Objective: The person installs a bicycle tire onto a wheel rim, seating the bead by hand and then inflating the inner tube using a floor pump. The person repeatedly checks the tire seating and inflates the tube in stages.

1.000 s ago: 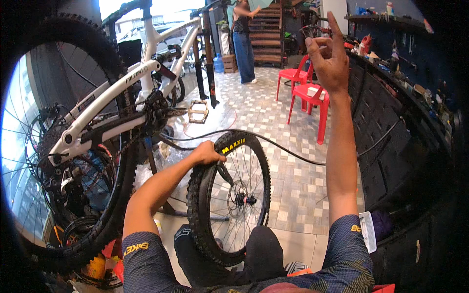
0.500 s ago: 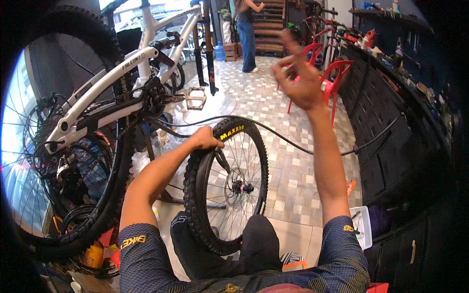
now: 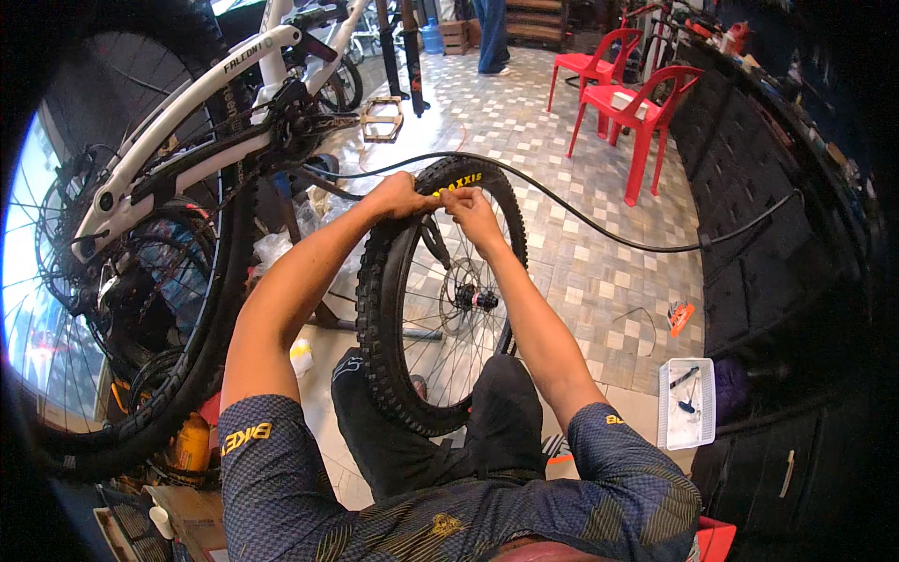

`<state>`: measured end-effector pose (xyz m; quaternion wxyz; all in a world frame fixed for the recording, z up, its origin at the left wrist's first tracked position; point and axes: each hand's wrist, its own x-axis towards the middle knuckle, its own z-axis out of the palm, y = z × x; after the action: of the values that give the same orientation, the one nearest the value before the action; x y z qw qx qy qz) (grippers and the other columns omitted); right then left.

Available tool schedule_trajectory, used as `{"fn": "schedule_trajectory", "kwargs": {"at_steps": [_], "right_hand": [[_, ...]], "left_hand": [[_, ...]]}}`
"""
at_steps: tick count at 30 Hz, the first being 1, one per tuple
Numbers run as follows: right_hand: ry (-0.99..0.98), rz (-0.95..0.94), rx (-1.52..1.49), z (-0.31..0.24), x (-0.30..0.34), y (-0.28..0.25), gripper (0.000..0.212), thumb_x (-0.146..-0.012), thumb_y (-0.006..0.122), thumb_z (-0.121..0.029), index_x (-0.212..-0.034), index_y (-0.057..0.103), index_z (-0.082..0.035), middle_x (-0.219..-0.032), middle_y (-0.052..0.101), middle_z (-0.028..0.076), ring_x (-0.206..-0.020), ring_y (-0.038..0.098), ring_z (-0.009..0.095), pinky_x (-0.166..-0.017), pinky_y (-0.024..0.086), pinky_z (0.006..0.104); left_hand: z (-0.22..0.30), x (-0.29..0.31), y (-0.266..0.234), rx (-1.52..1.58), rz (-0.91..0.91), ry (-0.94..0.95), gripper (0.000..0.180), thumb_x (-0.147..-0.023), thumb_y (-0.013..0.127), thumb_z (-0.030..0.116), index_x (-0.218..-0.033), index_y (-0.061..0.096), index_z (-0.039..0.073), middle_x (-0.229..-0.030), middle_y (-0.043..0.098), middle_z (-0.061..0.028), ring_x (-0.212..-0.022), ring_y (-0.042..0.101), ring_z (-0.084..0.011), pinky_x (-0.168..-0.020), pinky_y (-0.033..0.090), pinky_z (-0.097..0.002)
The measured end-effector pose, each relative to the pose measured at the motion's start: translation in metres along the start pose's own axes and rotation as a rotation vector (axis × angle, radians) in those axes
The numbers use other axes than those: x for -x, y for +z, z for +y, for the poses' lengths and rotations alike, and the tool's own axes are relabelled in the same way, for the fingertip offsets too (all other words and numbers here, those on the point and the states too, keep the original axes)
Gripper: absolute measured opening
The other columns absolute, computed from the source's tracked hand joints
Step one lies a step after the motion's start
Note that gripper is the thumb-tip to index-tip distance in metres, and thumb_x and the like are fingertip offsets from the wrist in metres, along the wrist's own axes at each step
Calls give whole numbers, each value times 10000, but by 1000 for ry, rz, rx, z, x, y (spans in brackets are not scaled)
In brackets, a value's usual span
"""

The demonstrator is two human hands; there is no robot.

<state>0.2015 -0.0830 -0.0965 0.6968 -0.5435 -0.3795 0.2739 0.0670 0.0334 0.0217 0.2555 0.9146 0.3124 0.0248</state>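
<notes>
A bicycle wheel with a knobby black tire (image 3: pixel 376 290) stands upright between my knees, its hub (image 3: pixel 473 297) and brake disc facing right. My left hand (image 3: pixel 398 197) is closed over the top of the tire, thumb pointing right. Right beside that thumb, my right hand (image 3: pixel 476 217) pinches at the tire's upper edge, below the yellow lettering. Whatever lies between its fingertips is too small to make out. Below the hands, a dark strip-like piece (image 3: pixel 434 242) hangs inside the rim among the spokes. A black hose (image 3: pixel 571 215) runs behind the tire's top.
At left a white bicycle frame (image 3: pixel 140 178) stands with its rear wheel and a pedal (image 3: pixel 382 120) sticking out. Two red chairs (image 3: pixel 646 117) are at the far right, before dark cabinets (image 3: pixel 749 309). A white tray (image 3: pixel 688 363) with small tools lies on the tiled floor.
My right hand has come down from its raised place to the top of the tire, beside my left hand. My left hand keeps hold of the tire. The view has tilted downward.
</notes>
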Motion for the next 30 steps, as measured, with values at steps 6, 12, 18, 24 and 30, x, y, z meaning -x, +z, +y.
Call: {"fn": "schedule_trajectory", "kwargs": {"at_steps": [6,12,18,24,30], "right_hand": [[176,5,-515,5,15,38,459,-896,793,-355,-1107,568,-16,-928,672,49,-802,612,121,-705,486,273],[211,-214,-707,15,20,39,385,-940,745,-305,-1174,599,-36,-987,676,7,-859,592,104,-760,449,258],[195,-205,-674,26,13,28,353,-954,727,-317,-1164,640,-47,-976,652,-21,-826,522,95,-785,425,258],[196,-175,-659,14,25,43,383,-956,714,-356,-1158,647,-37,-960,654,-25,-819,521,94,-775,419,255],[169,-161,-601,14,18,42,296,-990,674,-332,-1132,663,-72,-925,655,-41,-781,512,84,-733,401,243]], "left_hand": [[-3,20,-5,-137,247,-92,706,-723,796,549,-931,707,-120,-941,718,-299,-913,728,-392,-792,566,-442],[-6,47,2,-221,471,46,620,-754,840,470,-929,663,-98,-950,707,-299,-914,700,-462,-803,562,-494],[26,62,3,-353,417,135,420,-876,745,359,-905,683,-55,-933,701,-286,-886,692,-466,-772,558,-525],[7,56,2,-507,396,248,468,-945,634,409,-828,658,-44,-865,671,-296,-806,677,-462,-716,547,-537],[9,58,5,-521,479,272,447,-949,627,389,-844,661,-43,-863,672,-271,-787,683,-447,-706,555,-519]]}}
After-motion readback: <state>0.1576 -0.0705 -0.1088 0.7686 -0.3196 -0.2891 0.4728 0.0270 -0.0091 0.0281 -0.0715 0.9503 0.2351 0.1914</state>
